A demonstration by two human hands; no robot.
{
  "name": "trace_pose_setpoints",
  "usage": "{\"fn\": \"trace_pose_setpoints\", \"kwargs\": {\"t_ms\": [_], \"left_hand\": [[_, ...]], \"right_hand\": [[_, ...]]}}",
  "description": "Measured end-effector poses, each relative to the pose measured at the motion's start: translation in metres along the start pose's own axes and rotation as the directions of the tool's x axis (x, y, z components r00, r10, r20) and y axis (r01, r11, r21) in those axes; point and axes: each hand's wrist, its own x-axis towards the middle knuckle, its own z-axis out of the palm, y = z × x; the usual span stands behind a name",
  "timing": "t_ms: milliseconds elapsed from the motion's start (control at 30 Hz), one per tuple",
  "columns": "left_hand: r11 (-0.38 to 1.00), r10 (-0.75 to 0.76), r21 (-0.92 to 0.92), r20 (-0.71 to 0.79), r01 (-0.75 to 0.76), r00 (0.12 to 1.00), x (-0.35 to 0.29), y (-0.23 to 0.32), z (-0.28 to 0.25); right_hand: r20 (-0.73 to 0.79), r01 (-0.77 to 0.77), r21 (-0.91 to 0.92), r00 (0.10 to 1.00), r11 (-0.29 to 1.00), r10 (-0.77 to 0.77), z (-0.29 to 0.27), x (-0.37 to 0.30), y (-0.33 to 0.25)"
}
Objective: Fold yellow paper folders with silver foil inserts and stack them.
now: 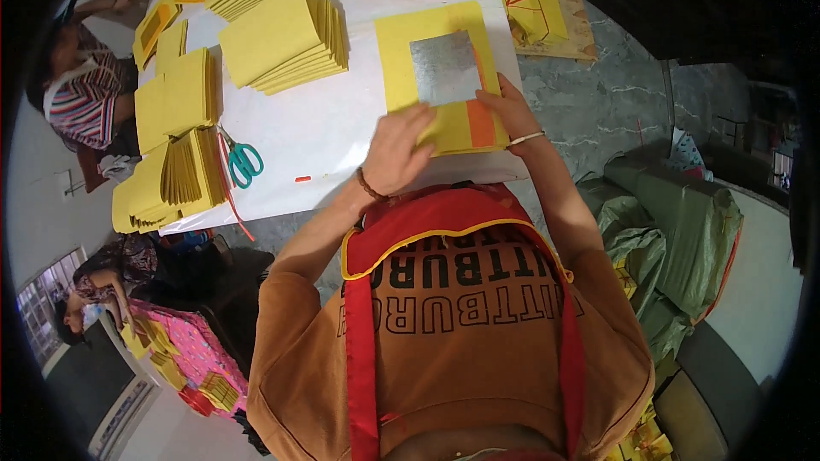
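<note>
A yellow sheet (pixel 393 51) lies on the white table, with a silver foil square (pixel 444 68) and an orange patch (pixel 482 124) on it. Its near part looks layered or folded over. My left hand (pixel 398 150) rests at its near left corner, fingers extended and slightly apart, holding nothing. At the right edge my right hand (pixel 512 113) grips the yellow sheet, thumb on top near the foil's corner. The fingers beneath are partly hidden.
Fanned stacks of yellow paper (pixel 273 43) fill the table's far side, with more stacks (pixel 175 102) along the left. Teal-handled scissors (pixel 245 164) lie near the left stacks. A tied yellow bundle (pixel 534 4) sits on a board at right. Two people (pixel 85 111) work at left.
</note>
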Motion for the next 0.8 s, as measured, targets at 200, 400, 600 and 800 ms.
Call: {"fn": "trace_pose_setpoints", "kwargs": {"t_ms": [200, 400, 600, 800], "left_hand": [[0.912, -0.356, -0.322, -0.31, 0.255, 0.881, 0.028, -0.018, -0.035], [0.961, -0.075, -0.271, -0.449, -0.055, 0.891, 0.091, -0.021, -0.065], [0.634, -0.397, -0.733, -0.033, 0.248, 0.917, 0.064, -0.064, -0.047], [0.44, -0.493, -0.863, -0.001, 0.249, 0.87, 0.047, -0.057, -0.044]], "right_hand": [[0.108, 0.334, -0.206, 0.942, 0.92, -0.317, 0.016, -0.044, -0.059], [0.425, 0.475, -0.84, 0.876, 0.262, -0.227, 0.034, -0.074, -0.147], [0.472, 0.466, -0.881, 0.878, -0.082, -0.081, 0.045, -0.052, -0.137], [0.265, 0.41, -0.695, 0.91, 0.591, -0.319, -0.008, -0.037, -0.107]]}}
